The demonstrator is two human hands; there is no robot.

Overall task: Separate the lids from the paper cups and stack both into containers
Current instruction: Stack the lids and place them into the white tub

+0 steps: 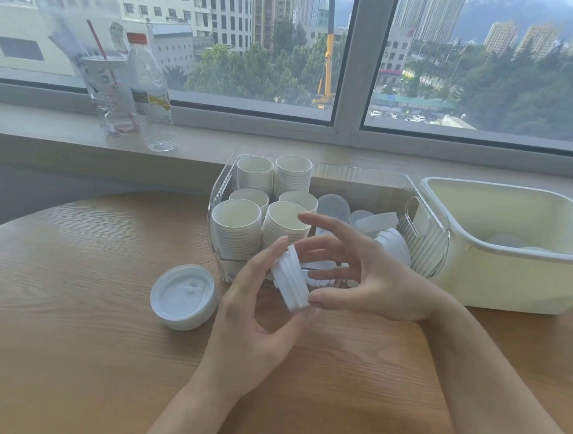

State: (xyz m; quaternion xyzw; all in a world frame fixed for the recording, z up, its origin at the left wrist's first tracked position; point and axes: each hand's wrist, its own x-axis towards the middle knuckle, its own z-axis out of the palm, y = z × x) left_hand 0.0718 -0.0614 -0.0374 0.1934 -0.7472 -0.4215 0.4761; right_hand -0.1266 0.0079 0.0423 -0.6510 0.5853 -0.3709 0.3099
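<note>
Six cup stacks (236,226), two bins (429,244) (one clear), one bottle (151,91).

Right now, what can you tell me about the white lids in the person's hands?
The stack of lids is a few white, thin plastic-looking lids nested together, their ridged rims showing edge-on. It is tilted, held above the wooden table in front of the clear bin. The left hand grips it with finger and thumb; the right hand's thumb touches its lower edge.

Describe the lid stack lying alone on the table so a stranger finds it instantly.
Start at the clear ribbed bin holding paper cup stacks. Left of its front corner, on the bare wooden table, lies a lid stack. Unlike the lids between the hands, nothing touches it.
</note>
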